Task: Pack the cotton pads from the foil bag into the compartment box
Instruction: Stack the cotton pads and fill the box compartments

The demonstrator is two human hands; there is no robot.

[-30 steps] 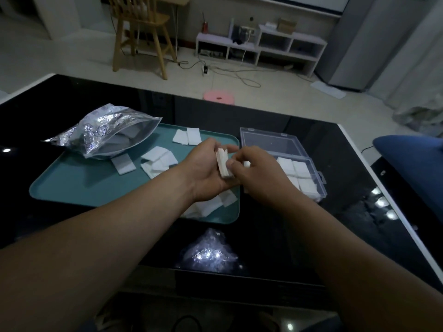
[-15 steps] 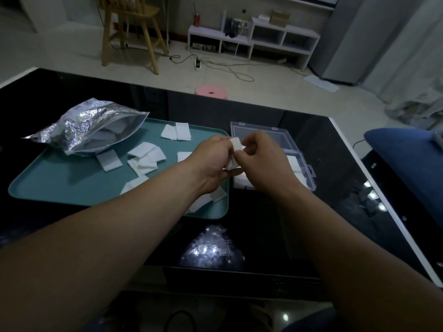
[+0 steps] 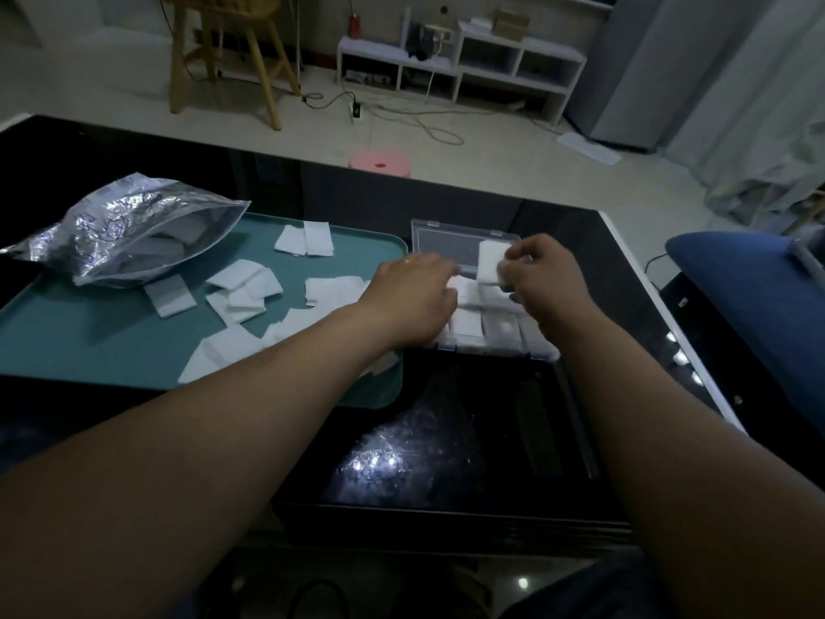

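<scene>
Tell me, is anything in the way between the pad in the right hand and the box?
The lid is open, and the box sits close below the pad the right hand pinches. Only the left hand lies over the box's left side, and pads already fill some compartments.

Shiny black table (image 3: pixel 491 417), with a teal tray (image 3: pixel 89 341) on its left side and bright spots of light (image 3: pixel 375 460) in the glass near the front edge. Past the table, pale floor (image 3: pixel 491 163) with a round pink thing (image 3: pixel 380 163) just behind the far edge. Farther back, a wooden chair (image 3: pixel 232 46), a low white shelf (image 3: pixel 460 64) with a small brown box (image 3: pixel 511 21) on top, and loose cables (image 3: pixel 424 127) on the floor. On the right, a big blue thing (image 3: pixel 750 297) beside the table, grey curtain (image 3: pixel 759 105) behind.
</scene>
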